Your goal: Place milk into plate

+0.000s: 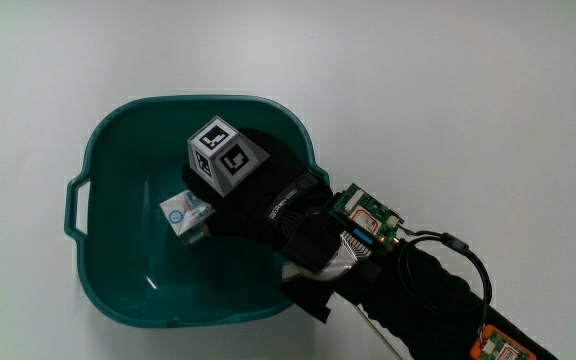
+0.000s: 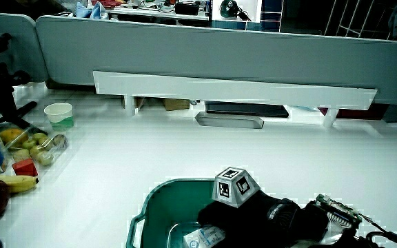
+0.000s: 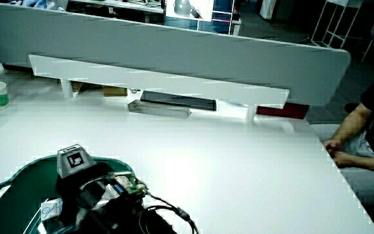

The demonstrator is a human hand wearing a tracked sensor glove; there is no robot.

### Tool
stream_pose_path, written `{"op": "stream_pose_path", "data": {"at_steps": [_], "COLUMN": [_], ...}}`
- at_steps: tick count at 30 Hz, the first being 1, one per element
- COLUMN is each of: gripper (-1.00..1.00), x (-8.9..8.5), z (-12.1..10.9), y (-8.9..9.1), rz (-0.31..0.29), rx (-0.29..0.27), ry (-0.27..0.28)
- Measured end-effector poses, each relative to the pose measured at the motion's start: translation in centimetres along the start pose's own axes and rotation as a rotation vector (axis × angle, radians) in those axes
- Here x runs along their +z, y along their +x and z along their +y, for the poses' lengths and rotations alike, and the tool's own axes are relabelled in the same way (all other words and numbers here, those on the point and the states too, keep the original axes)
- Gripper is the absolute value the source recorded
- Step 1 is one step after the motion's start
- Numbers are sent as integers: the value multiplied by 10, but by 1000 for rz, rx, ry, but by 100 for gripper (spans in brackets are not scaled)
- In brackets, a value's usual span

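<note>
Glossy teal plastic basin (image 1: 98, 240) — matt white table (image 1: 468, 100) — black cloth-gloved hands (image 1: 258, 200).

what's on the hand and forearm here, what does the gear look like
The hand wears a black glove with faint pale lettering near the cuff. A grey cube with black square patterns sits on its back. At the wrist is a small green circuit board with a black cable looping along the black-sleeved forearm.

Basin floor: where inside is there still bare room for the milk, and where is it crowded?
Inside the teal basin, the floor between the milk carton and the basin wall nearest the person is bare, as is the strip toward the handle. The hand crowds the rest, over the carton. Outside the basin, the white table is bare.
</note>
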Motion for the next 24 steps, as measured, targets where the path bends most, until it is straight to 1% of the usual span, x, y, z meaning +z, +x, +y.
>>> {"op": "stream_pose_path", "data": {"at_steps": [1, 2, 3, 4, 5, 6, 7, 8, 9, 10, 12, 13, 14, 15, 16, 17, 18, 20, 21, 22, 23, 24], "gripper": [-17, -22, -28, -33, -39, -44, -50, -56, -61, -67, -78, -83, -89, -94, -100, -100, -100, -100, -100, -100, -100, -100], "x": [1, -1, 1, 2, 5, 6, 7, 11, 13, 14, 14, 13, 15, 15, 15, 17, 18, 19, 19, 21, 18, 19], "z": [-2, -1, -4, -6, -9, -12, -15, -21, -25, -30, -38, -42, -47, -51, -54, -60, -65, -74, -79, -85, -89, -95], "y": [0, 1, 2, 4, 4, 5, 6, 5, 4, 4, 6, 7, 8, 8, 9, 8, 8, 9, 10, 11, 12, 15], "rz": [-7, -8, 1, 6, 19, 38, 39, 46, 42, 44, 44, 58, 87, 91, 92, 105, 103, 83, 89, 72, 53, 73], "rx": [2, -10, -13, -22, -15, -12, -30, -8, -7, -7, -32, -24, -4, 10, -3, 17, 16, -5, -3, -6, -10, -55], "ry": [11, 4, 24, 20, 26, 15, 27, 33, 37, 25, 51, 51, 44, 25, 26, 23, 13, 27, 13, 47, 17, 75]}}
